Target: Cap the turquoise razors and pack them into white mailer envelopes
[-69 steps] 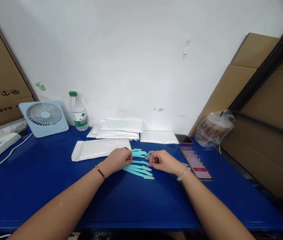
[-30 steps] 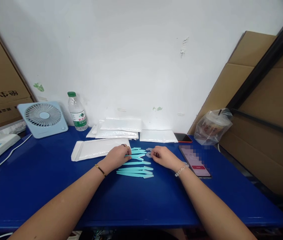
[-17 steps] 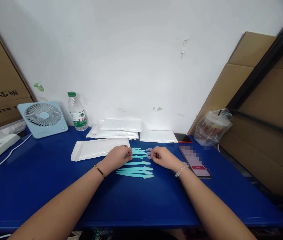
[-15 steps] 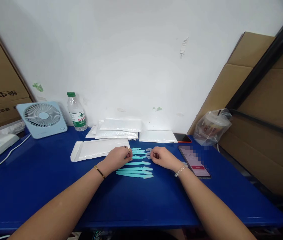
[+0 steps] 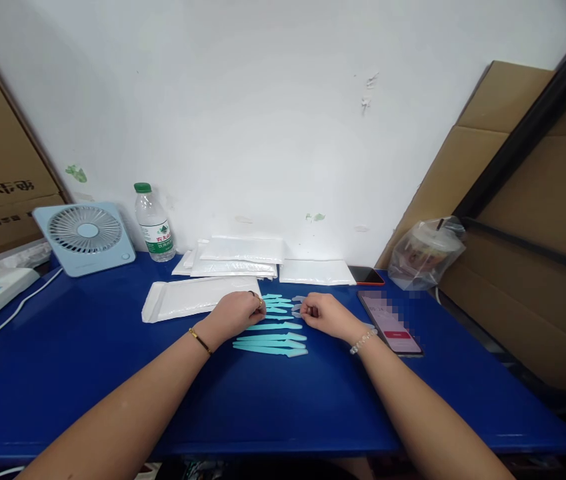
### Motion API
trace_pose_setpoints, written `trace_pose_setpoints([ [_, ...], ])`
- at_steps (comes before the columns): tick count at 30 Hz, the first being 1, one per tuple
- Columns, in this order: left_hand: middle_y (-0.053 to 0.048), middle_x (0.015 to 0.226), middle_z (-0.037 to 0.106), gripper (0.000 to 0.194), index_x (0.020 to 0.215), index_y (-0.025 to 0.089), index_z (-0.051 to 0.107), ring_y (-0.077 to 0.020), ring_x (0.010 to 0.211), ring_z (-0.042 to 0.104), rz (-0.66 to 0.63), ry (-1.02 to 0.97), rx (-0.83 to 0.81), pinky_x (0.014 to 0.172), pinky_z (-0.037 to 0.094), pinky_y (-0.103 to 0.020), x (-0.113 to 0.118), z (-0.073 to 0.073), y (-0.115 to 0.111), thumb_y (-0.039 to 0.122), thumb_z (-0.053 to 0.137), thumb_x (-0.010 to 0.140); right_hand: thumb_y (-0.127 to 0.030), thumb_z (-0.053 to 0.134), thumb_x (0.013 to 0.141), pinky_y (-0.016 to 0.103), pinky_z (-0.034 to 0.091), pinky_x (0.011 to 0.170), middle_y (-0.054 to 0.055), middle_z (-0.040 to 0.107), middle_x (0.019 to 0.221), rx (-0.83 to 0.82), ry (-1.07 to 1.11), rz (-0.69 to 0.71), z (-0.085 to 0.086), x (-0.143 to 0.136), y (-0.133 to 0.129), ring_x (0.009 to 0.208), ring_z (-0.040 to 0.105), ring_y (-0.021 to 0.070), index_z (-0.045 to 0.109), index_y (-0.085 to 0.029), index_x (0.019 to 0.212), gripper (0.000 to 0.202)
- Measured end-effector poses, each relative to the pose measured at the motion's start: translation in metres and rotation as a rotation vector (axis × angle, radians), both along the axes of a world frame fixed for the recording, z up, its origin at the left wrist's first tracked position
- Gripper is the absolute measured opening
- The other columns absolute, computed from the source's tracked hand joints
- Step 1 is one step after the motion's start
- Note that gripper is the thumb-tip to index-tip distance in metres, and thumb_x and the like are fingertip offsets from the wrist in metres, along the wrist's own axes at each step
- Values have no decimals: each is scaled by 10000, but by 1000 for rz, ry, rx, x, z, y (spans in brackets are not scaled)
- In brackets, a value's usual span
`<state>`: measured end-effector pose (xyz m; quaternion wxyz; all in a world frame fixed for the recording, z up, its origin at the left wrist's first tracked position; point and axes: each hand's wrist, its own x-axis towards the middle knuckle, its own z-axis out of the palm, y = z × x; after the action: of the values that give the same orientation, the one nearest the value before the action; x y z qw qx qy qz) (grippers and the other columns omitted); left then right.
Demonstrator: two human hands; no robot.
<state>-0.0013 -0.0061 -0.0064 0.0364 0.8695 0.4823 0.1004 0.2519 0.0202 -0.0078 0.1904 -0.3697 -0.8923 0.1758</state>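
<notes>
Left hand (image 5: 235,313) now off lowest sticks (image 5: 269,349)

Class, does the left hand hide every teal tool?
No, several teal tools lie in full view, nearer the camera than the left hand.

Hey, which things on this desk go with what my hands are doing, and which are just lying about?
Seems part of the job:
turquoise sticks, at your left hand
translucent pieces, at your right hand

Probably just lying about:
blue fan
green-capped bottle
lit phone
bagged cup
power strip
white packets, though they may belong
</notes>
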Motion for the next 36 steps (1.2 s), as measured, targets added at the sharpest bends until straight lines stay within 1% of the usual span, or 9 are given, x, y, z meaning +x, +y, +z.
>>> trace_pose_setpoints([
  [5, -20, 772, 650, 202, 761, 215, 648, -156, 691, 562, -2, 1, 15, 583, 354, -242, 0, 1, -1, 278, 467, 828, -136, 544, 779, 209, 390, 566, 10, 546, 726, 14, 4, 28, 0, -1, -1, 594, 520, 95, 601, -166, 725, 84],
  [9, -28, 781, 652, 228, 776, 211, 649, -159, 712, 565, -6, -6, 9, 606, 362, -246, 0, 3, -1, 292, 446, 842, -141, 535, 786, 212, 391, 574, 12, 546, 738, 36, 6, 29, 0, -3, -2, 599, 511, 96, 601, -168, 728, 93],
  [17, -24, 751, 635, 226, 776, 213, 633, -163, 721, 563, 1, 0, 12, 603, 363, -253, -1, 4, -1, 302, 440, 853, -130, 546, 773, 214, 386, 570, 11, 542, 721, 54, -22, 49, 1, -5, -3, 609, 508, 105, 596, -169, 722, 81],
  [26, -29, 754, 634, 238, 778, 211, 637, -162, 710, 558, 17, -10, -11, 592, 365, -252, -1, 4, -1, 314, 433, 847, -117, 553, 757, 212, 376, 559, 10, 548, 703, 50, -39, 34, 2, -6, -5, 602, 505, 106, 597, -168, 703, 87],
  [31, -29, 776, 646, 237, 765, 206, 634, -162, 724, 568, -8, -36, -29, 611, 377, -251, 1, 3, -2, 300, 433, 849, -109, 540, 768, 212, 378, 557, 11, 562, 707, 57, -26, 59, 2, -11, -8, 593, 506, 103, 611, -169, 714, 108],
  [36, -36, 818, 659, 246, 792, 200, 651, -167, 765, 578, -44, -82, -73, 645, 400, -243, 8, 2, -6, 293, 430, 849, -131, 548, 786, 215, 378, 547, 12, 569, 702, 63, -18, 89, 1, -16, -12, 606, 529, 111, 625, -174, 724, 108],
])
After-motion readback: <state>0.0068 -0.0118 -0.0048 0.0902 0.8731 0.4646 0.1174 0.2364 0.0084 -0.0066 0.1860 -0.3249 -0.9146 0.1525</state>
